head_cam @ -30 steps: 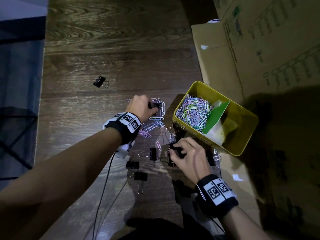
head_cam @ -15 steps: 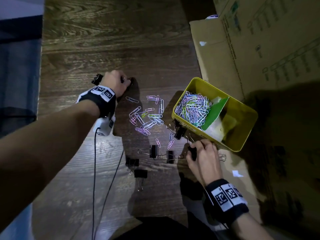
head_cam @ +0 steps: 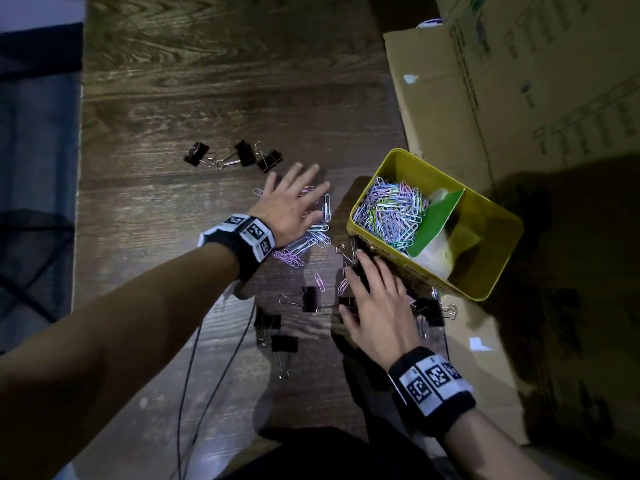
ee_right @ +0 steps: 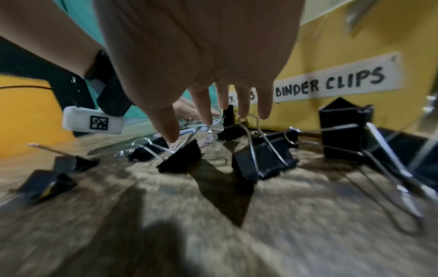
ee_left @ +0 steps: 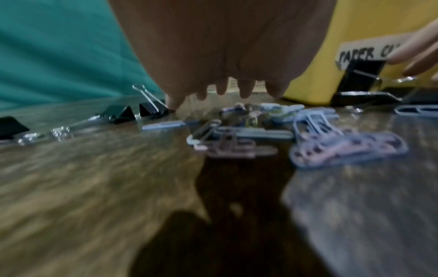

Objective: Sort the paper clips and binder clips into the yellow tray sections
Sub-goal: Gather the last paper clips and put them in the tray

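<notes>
- A person's left hand (head_cam: 289, 206) hovered flat over the wooden counter (head_cam: 221, 81), its fingers (head_cam: 304, 174) straight, spread apart and holding nothing.
- Loose pastel paper clips (head_cam: 304, 242) lay scattered directly beneath that palm and toward the wrist; the left wrist view showed them (ee_left: 272, 135) on the wood just below the fingertips (ee_left: 245, 91).
- Three black binder clips (head_cam: 239, 155) sat in a row just beyond the left fingers, on the side away from the tray.
- The right hand (head_cam: 377, 306) reached forward low over the counter, its fingers (head_cam: 367, 268) extended and slightly apart, gripping nothing.
- In the right wrist view, the right hand's thumb tip (ee_right: 170, 135) came down beside a black binder clip (ee_right: 182, 159), while the other fingertips hung above more clips (ee_right: 263, 161); whether any touched could not be told.
- Further binder clips (head_cam: 308, 299) lay to the thumb side of the right hand and nearer the person, and one (head_cam: 433, 311) lay on its outer side.
- The yellow tray (head_cam: 498, 271) stood just ahead of the right fingers, touching a cardboard sheet (head_cam: 450, 109) behind it.
- Its section nearer the left hand held a heap of coloured paper clips (head_cam: 391, 209); a green divider (head_cam: 436, 223) set that apart from the other section.
- Handwritten labels on the tray's wall read "BINDER CLIPS" (ee_right: 331, 82) and, partly hidden, "PAPER" (ee_left: 358, 54).
</notes>
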Action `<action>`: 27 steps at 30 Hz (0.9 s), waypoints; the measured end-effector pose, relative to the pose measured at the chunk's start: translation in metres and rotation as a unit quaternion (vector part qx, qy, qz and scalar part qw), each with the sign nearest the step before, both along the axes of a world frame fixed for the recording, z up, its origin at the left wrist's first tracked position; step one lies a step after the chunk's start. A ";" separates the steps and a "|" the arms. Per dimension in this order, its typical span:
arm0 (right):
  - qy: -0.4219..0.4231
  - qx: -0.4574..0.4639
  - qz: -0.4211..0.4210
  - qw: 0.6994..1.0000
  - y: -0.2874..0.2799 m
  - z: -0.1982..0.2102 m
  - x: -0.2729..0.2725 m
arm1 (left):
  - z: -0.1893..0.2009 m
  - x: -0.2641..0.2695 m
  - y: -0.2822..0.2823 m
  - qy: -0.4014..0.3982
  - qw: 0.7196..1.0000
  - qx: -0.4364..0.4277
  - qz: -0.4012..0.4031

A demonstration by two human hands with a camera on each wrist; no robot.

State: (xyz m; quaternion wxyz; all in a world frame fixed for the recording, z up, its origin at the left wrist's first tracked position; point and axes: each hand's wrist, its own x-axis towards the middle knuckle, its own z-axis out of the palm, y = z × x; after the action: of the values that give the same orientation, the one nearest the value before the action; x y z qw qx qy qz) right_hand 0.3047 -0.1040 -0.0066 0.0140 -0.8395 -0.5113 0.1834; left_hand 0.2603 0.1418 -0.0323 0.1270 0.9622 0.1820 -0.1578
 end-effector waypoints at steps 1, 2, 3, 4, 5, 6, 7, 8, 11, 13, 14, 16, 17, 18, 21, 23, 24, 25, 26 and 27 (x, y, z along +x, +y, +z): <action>-0.003 -0.004 -0.002 1.000 -0.003 0.000 -0.001 | -0.005 -0.004 -0.004 0.027 0.999 -0.016 -0.006; -0.006 -0.008 -0.006 1.000 -0.006 -0.001 -0.001 | -0.008 -0.009 -0.007 0.038 0.999 -0.025 -0.013; -0.010 -0.013 -0.013 1.000 -0.009 -0.001 -0.001 | -0.011 -0.015 -0.009 0.038 0.999 -0.031 -0.019; -0.012 -0.015 -0.024 1.000 -0.011 -0.001 -0.001 | -0.011 -0.022 -0.011 0.031 0.999 -0.036 -0.026; -0.008 -0.015 -0.038 0.999 -0.013 -0.001 0.000 | -0.012 -0.030 -0.012 0.025 0.998 -0.039 -0.034; -0.002 -0.011 -0.052 0.999 -0.013 -0.001 -0.001 | -0.012 -0.038 -0.012 0.020 0.998 -0.039 -0.045; 0.006 -0.005 -0.060 0.998 -0.012 0.000 -0.002 | -0.011 -0.046 -0.013 0.016 0.998 -0.036 -0.057; 0.010 0.003 -0.060 0.998 -0.010 0.001 -0.004 | -0.010 -0.053 -0.015 0.011 0.997 -0.031 -0.066; 0.014 0.014 -0.034 0.999 -0.001 0.002 -0.008 | -0.003 -0.046 -0.022 -0.019 0.997 -0.031 -0.065; 0.019 -0.009 -0.030 0.999 0.003 0.000 -0.009 | 0.001 -0.026 -0.025 -0.018 0.997 -0.046 -0.055; 0.010 -0.020 -0.030 0.999 0.002 -0.001 -0.009 | 0.002 -0.016 -0.026 -0.003 0.997 -0.050 -0.057; -0.012 -0.036 -0.034 0.999 -0.002 -0.001 -0.009 | -0.002 -0.006 -0.027 0.042 0.995 -0.043 -0.085; -0.016 -0.044 -0.041 0.998 -0.006 -0.001 -0.010 | -0.005 -0.007 -0.027 0.057 0.993 -0.037 -0.100; -0.019 -0.051 -0.050 0.997 -0.011 -0.001 -0.010 | -0.008 -0.011 -0.028 0.058 0.992 -0.032 -0.107; -0.034 -0.064 -0.070 0.995 -0.027 0.000 -0.010 | -0.012 -0.034 -0.030 0.031 0.994 -0.025 -0.105; -0.041 -0.066 -0.084 0.993 -0.033 0.000 -0.011 | -0.011 -0.047 -0.033 0.029 0.993 -0.026 -0.107; -0.041 -0.059 -0.092 0.993 -0.034 0.001 -0.013 | -0.009 -0.050 -0.036 0.026 0.993 -0.025 -0.114; -0.039 -0.047 -0.097 0.993 -0.033 0.003 -0.015 | -0.007 -0.051 -0.041 0.016 0.991 -0.022 -0.131; -0.035 -0.033 -0.096 0.994 -0.031 0.004 -0.019 | -0.005 -0.050 -0.047 -0.008 0.987 -0.016 -0.158; -0.031 -0.021 -0.087 0.995 -0.028 0.006 -0.023 | -0.004 -0.047 -0.054 -0.041 0.981 -0.011 -0.191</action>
State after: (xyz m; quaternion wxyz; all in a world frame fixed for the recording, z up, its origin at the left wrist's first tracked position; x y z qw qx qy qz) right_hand 0.2818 -0.1322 -0.0008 -0.0038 -0.8862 -0.4323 0.1665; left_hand 0.2132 0.0879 -0.0359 0.1125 0.9834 -0.0117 -0.1417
